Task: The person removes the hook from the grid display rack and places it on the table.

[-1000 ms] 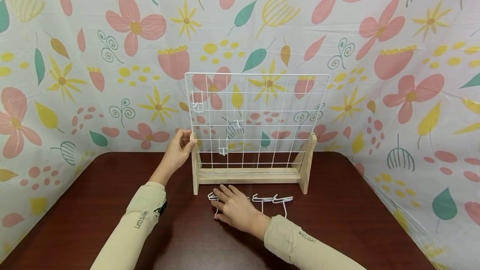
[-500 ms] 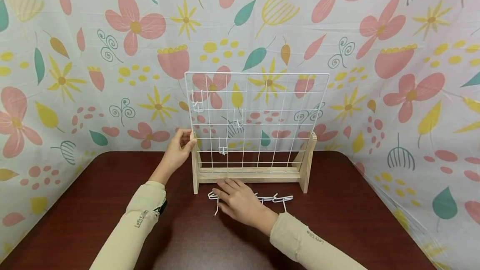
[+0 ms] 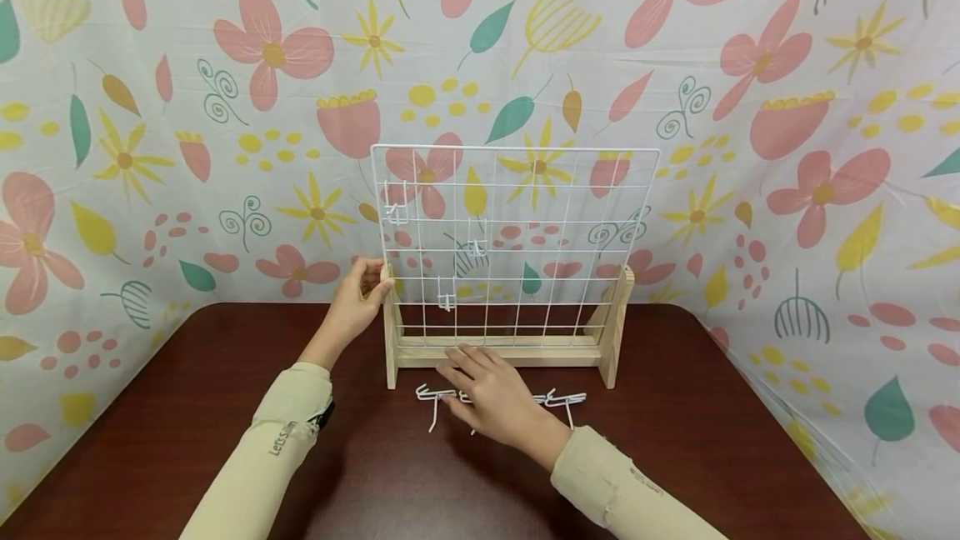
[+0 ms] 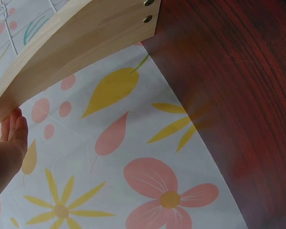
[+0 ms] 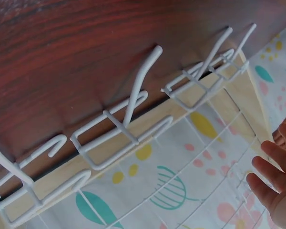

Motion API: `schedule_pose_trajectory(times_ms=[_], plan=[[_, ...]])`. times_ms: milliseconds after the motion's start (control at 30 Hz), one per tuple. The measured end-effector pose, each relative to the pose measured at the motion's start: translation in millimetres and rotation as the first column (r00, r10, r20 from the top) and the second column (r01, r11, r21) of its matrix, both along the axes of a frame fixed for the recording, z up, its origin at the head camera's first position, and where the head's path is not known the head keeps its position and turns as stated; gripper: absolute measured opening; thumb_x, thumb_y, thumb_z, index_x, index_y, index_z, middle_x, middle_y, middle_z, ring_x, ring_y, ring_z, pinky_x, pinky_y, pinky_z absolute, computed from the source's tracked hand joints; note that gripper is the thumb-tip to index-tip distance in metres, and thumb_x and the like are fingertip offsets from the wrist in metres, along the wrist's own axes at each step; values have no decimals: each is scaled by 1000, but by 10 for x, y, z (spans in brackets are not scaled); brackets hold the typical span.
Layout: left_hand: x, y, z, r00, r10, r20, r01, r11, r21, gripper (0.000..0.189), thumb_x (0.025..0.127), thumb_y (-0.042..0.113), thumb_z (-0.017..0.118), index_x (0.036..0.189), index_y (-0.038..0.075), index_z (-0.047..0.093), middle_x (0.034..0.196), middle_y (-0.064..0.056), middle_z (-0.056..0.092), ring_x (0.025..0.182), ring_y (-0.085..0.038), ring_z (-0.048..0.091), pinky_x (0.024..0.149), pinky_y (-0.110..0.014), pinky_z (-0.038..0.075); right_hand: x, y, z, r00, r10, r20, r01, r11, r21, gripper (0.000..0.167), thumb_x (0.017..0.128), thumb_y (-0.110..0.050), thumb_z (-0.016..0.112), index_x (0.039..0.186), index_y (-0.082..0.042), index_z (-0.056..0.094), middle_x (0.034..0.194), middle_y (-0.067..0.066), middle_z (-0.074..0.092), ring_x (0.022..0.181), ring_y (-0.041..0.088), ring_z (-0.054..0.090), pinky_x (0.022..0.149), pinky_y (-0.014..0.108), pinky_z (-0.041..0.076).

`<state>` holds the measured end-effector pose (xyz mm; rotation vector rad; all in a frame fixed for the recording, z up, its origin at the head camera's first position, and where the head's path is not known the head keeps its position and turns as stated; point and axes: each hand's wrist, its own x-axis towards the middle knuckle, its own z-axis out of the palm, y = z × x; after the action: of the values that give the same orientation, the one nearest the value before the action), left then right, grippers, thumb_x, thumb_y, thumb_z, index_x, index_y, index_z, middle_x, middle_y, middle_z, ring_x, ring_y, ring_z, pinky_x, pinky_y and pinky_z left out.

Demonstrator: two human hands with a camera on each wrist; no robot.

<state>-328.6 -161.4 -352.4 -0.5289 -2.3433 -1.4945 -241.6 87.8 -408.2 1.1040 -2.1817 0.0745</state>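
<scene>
My left hand (image 3: 360, 294) holds the top of the left wooden side post (image 3: 390, 332) of a display stand, with its thumb in front; in the left wrist view, fingertips (image 4: 19, 126) meet the edge of that post. A white wire grid panel (image 3: 517, 265) stands upright in the stand. Over a row of several white wire hooks (image 3: 564, 397) on the table is my right hand (image 3: 498, 398), fingers extended and hiding the middle hooks. The leftmost hook (image 3: 433, 408) shows beside its thumb. In the right wrist view, hooks (image 5: 119, 126) lie with their prongs raised.
Three white hooks hang on the panel: one upper left (image 3: 395, 205), one near the middle (image 3: 477, 240) and one lower left (image 3: 447, 296). A wooden crossbar (image 3: 540, 357) runs along the base. Behind the dark red table (image 3: 247, 382) hangs a flowered cloth (image 3: 300, 140).
My right hand has shifted to the right and toward the stand above the row of hooks, uncovering the leftmost one. My left hand keeps its hold on the post.
</scene>
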Motion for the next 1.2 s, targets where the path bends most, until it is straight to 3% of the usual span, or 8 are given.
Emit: schedule_pose_trajectory(times_ms=[700,1200], plan=[[-11,-5,-13,1000,1,-6,-1,1000,-6,37,98,10,56,128,-6,44,118,-26,55,114,-38,53,101,-49,42,-33,70,305,998,53,-27,-57,981,-187,40,86,-28,70,121,-9,67,125,14,63,118,33,57,100,47,45],[-16,2,-11,1000,7,-2,-7,1000,6,36,98,10,56,128,-6,45,117,-26,56,112,-37,54,100,-48,43,-140,95,529,989,104,-108,-134,935,-328,37,85,-22,72,117,-6,69,120,13,65,113,29,59,96,45,48]])
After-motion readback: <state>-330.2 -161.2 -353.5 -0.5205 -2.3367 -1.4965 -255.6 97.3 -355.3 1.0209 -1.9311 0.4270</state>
